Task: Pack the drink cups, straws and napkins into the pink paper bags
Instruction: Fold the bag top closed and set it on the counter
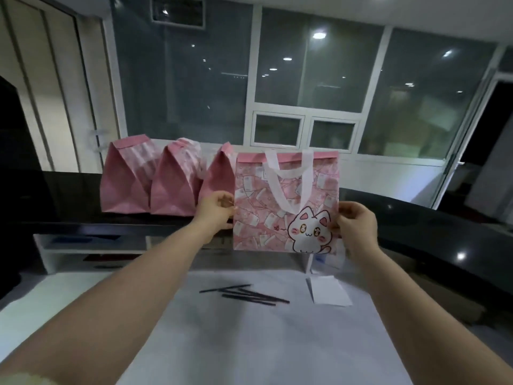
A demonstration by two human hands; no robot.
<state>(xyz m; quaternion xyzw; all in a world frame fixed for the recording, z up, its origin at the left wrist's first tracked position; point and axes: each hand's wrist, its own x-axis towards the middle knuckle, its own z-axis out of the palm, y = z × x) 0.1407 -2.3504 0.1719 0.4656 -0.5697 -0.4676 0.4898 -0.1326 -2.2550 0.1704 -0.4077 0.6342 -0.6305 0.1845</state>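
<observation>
Landmark for everything here is the cat bag (pixel 286 215), the pink one with the white handles and the cartoon cat, held upright with its broad face toward us.

Far left of the cat bag, three pink bags (pixel 122 184) stand in a row on the black ledge (pixel 69 215), and the nearest one tucks right behind the cat bag's left edge. Our left grip (pixel 215 211) pinches that left edge about halfway up. Below the cat bag and a bit left, the black straws (pixel 244 294) lie loose on the white worktop (pixel 249 343), long axes running mostly left-right. Below and a bit right sits a white napkin (pixel 329 294). Our right grip (pixel 355 220) pinches the cat bag's right edge, fingers curled round it.

We can't see any cups, and can't tell what's inside the cat bag. Our guess is it goes in the row next: the free spot is just behind it, with the third bag crowding in from the left. Straws are closer to the left grip, napkin to the right.
</observation>
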